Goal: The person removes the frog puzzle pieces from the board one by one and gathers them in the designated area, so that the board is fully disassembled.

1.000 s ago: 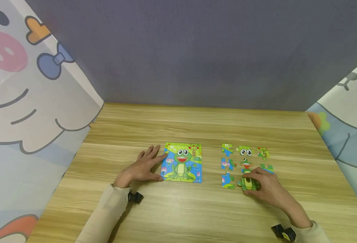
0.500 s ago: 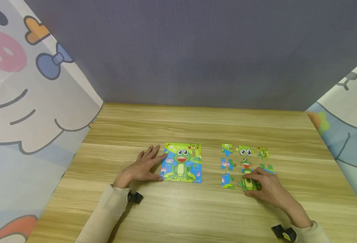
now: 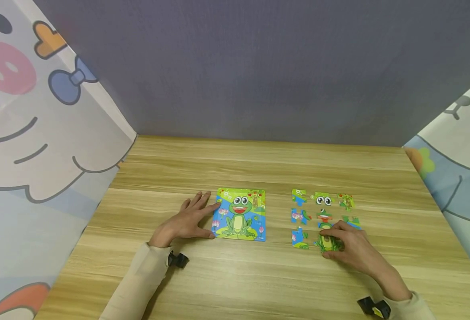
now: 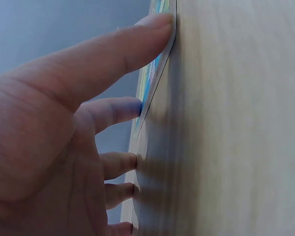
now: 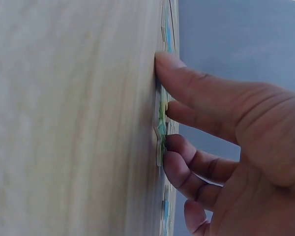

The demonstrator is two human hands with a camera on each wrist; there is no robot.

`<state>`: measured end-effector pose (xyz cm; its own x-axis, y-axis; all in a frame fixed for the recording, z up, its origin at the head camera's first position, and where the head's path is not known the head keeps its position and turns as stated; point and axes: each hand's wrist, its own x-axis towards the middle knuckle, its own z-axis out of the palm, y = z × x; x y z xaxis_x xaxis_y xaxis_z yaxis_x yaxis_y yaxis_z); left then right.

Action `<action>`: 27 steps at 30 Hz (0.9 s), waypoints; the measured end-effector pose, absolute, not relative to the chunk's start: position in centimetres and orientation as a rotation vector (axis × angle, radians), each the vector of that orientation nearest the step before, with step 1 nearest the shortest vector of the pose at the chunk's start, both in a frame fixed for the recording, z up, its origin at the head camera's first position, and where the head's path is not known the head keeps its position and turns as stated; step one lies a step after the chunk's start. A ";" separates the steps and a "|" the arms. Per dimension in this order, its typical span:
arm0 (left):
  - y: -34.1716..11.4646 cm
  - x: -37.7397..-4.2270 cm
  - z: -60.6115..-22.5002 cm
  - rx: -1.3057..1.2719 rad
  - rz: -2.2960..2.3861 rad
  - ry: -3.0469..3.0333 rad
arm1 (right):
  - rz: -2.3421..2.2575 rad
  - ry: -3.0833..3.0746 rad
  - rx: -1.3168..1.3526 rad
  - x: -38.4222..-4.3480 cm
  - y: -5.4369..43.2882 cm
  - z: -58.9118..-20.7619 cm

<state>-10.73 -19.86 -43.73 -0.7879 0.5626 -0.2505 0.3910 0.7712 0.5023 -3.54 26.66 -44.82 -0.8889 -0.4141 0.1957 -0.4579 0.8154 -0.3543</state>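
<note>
A square frog picture board (image 3: 239,221) lies flat left of the table's middle. My left hand (image 3: 182,222) rests along its left side, fingers spread, thumb and index fingertip at the edge. The left wrist view shows that thumb on the board's rim (image 4: 160,66). On the right, my right hand (image 3: 352,246) pinches the frog-belly puzzle piece (image 3: 327,243) between thumb and fingers, low over the wood. In the right wrist view the piece (image 5: 160,130) appears edge-on under the fingertips. The hand partly covers the pieces behind it.
Loose puzzle pieces lie in spaced rows around the right hand: a frog-eyes piece (image 3: 323,199), a mouth piece (image 3: 324,216), a tree piece (image 3: 346,201) and a blue corner piece (image 3: 299,238). The wooden table (image 3: 235,284) meets a grey panel (image 3: 267,75) behind.
The frog-belly piece has shifted very slightly right and toward me under the right fingertips. My left hand and the board stay where they were.
</note>
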 end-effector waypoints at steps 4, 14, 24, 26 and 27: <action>-19.8 -10.7 -43.7 0.723 0.613 2.574 | 0.595 -2.838 0.726 -3.6 26.8 -45.0; -19.9 -10.8 -43.8 0.729 0.606 2.583 | 0.613 -2.871 0.706 -3.6 26.8 -45.0; -19.9 -10.8 -43.8 0.730 0.599 2.581 | 0.637 -2.862 0.717 -3.7 26.8 -44.9; -19.8 -10.8 -43.8 0.728 0.598 2.581 | 0.639 -2.868 0.714 -3.7 26.8 -44.9; -19.8 -10.8 -43.8 0.727 0.598 2.580 | 0.640 -2.873 0.709 -3.7 26.8 -44.9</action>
<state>-10.77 -19.82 -43.81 -0.7881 0.5620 -0.2512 0.3942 0.7742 0.4952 -3.67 26.77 -44.94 -0.8843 -0.4188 0.2063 -0.4668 0.8016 -0.3736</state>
